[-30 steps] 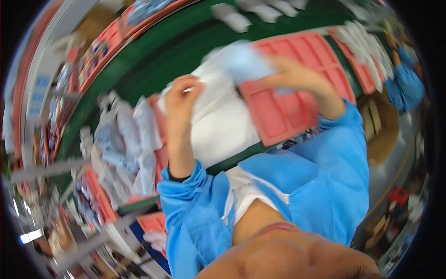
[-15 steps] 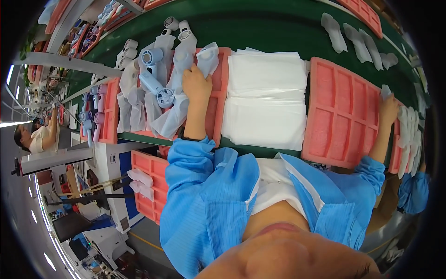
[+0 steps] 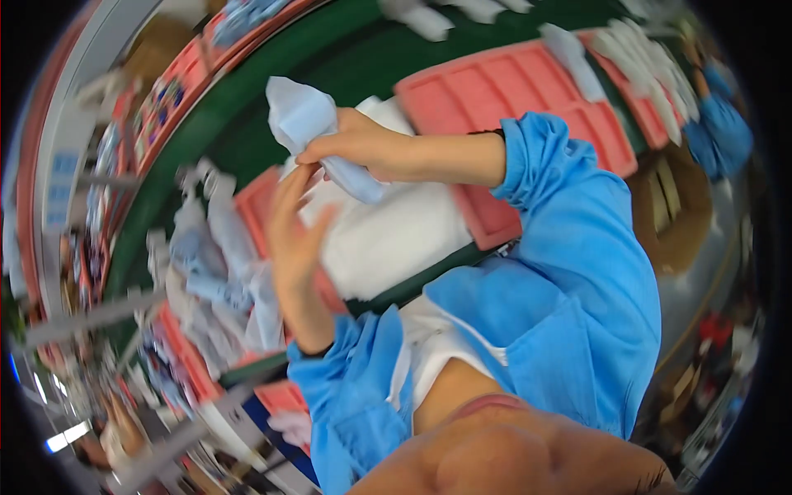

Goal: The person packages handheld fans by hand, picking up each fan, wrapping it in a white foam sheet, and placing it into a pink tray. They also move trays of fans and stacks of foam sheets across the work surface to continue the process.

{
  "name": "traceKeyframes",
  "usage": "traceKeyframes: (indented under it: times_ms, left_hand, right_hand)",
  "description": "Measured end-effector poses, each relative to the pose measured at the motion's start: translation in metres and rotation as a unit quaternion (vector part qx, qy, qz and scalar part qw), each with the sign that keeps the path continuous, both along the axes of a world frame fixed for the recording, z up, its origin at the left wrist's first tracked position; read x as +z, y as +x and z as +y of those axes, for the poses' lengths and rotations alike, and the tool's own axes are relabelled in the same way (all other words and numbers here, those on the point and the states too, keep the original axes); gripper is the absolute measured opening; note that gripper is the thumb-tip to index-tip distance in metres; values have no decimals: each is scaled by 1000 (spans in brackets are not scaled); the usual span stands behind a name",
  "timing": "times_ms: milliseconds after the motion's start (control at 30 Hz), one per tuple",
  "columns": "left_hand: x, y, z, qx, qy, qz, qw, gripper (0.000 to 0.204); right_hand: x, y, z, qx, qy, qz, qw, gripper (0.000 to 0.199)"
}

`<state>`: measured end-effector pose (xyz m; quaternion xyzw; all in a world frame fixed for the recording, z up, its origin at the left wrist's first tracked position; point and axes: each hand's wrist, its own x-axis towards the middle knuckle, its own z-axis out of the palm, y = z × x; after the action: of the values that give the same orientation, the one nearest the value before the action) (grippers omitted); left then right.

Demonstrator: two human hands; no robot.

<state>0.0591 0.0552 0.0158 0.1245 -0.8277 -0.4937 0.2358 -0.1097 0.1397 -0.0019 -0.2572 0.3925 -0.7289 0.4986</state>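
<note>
My right hand [image 3: 367,147] is closed round a handheld fan in a translucent white bag [image 3: 301,114], raised above the bench. The bag's wide end points up and left, and its narrow end comes out below the hand. Just below it, my left hand [image 3: 295,243] is blurred, with its thumb apart from its fingers and nothing visible in it. Its fingertips are close to the right fingers; whether they touch the bag I cannot tell. Beneath both hands lies a stack of white sheets or bags [image 3: 396,247]. Another bagged fan [image 3: 575,64] lies at the right end of a pink compartment tray [image 3: 483,87].
Several bagged and bare light-blue fans [image 3: 210,260] crowd the left tray. More bagged pieces fill a pink tray [image 3: 652,78] at the far right, near a co-worker's blue sleeve [image 3: 718,136]. Green belt [image 3: 239,124] runs behind. An open cardboard box [image 3: 672,210] stands below right.
My view has turned. My right hand has come from the right tray to the middle and now holds a bagged fan. My left hand has left the fans in the left tray.
</note>
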Motion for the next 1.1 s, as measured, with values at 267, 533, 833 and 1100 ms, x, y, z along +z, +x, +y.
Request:
traceKeyframes:
  times_ms: [267,533,833,1100]
  left_hand:
    - [-82,68,-150,413,-268,-352,796,79]
    - [-102,89,-185,365,-249,-367,819,81]
    - [-17,-62,5,45,25,111,992,89]
    - [11,25,-97,254,-362,12,897,63]
  right_hand:
    - [-11,-206,151,-372,482,621,494,67]
    - [-73,-215,175,-395,482,698,354,72]
    - [-25,-38,61,-48,27,506,861,66]
    - [6,-84,113,-142,176,365,903,58]
